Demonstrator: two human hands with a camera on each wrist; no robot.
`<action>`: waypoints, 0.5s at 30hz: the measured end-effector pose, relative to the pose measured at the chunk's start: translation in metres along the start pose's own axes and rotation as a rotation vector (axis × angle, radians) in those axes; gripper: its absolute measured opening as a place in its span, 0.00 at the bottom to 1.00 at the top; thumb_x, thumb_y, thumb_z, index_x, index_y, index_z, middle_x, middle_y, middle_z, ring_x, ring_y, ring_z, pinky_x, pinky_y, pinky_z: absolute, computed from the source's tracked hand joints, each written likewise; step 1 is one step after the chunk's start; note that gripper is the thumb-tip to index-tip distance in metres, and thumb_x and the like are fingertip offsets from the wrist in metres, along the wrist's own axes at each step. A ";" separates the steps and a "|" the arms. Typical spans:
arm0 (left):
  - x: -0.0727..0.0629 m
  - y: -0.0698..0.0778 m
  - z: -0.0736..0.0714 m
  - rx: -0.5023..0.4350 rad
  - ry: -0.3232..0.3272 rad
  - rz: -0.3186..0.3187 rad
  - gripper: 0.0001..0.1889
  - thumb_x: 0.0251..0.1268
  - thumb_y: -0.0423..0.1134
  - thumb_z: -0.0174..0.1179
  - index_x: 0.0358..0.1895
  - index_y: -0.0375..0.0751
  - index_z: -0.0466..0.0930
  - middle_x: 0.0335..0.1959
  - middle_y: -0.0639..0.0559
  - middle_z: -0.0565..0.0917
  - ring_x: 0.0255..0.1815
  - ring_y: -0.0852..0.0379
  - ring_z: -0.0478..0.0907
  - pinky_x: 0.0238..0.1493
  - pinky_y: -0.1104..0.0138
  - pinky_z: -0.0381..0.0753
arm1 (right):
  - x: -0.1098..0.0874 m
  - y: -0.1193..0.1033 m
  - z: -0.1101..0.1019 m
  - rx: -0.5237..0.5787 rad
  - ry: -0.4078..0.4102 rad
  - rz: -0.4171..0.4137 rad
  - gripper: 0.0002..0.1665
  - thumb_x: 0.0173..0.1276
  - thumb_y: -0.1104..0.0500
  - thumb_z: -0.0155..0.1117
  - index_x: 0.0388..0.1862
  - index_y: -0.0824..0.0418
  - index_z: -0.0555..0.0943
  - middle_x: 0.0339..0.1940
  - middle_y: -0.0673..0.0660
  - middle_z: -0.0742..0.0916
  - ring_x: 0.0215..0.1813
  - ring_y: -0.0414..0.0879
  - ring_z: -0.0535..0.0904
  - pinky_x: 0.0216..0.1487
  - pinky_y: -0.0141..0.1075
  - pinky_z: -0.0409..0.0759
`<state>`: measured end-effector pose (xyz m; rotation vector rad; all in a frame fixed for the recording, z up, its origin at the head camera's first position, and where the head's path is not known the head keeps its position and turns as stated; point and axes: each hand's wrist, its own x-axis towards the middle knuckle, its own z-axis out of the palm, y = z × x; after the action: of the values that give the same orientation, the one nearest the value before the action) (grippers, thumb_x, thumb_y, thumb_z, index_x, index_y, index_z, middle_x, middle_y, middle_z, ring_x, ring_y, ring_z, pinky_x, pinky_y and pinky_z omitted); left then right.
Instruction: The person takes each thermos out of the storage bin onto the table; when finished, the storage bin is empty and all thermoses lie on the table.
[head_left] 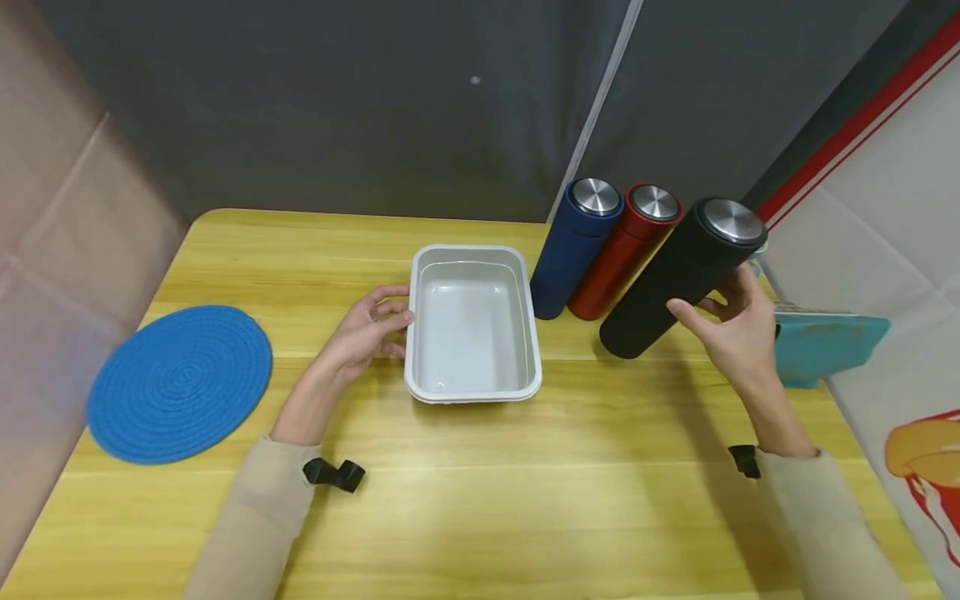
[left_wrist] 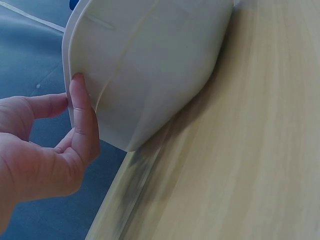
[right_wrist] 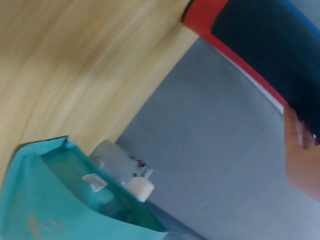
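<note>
A white rectangular plastic tray (head_left: 472, 396) is at the middle of the table. My left hand (head_left: 367, 329) pinches its left rim; in the left wrist view the thumb is at the rim and a finger (left_wrist: 84, 117) lies against the outer wall. My right hand (head_left: 731, 329) grips a black thermos flask (head_left: 678, 283) with a steel-topped lid from its right side; the hand is partly cut off in the right wrist view. Left of the black flask stand a red thermos flask (head_left: 622, 254) and a blue thermos flask (head_left: 573, 246), the blue one beside the tray's right edge.
A round blue woven placemat (head_left: 183, 383) lies at the table's left. A teal fabric pouch or box (head_left: 825, 346) stands at the right edge, with a small whitish container (right_wrist: 115, 160) behind it. Dark grey panels (head_left: 337, 108) rise behind the wooden table (head_left: 480, 500).
</note>
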<state>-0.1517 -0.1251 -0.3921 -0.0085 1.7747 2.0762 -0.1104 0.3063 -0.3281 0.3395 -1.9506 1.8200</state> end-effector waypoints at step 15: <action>-0.006 -0.004 -0.009 0.016 0.002 0.002 0.25 0.71 0.29 0.53 0.68 0.38 0.58 0.51 0.37 0.72 0.39 0.51 0.75 0.31 0.63 0.85 | 0.014 0.035 -0.013 -0.145 0.147 0.175 0.35 0.52 0.72 0.73 0.60 0.60 0.75 0.49 0.56 0.79 0.49 0.46 0.76 0.43 0.23 0.80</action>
<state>-0.1475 -0.1350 -0.3960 -0.0041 1.7931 2.0635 -0.1370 0.3246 -0.3516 -0.0120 -2.0472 1.7408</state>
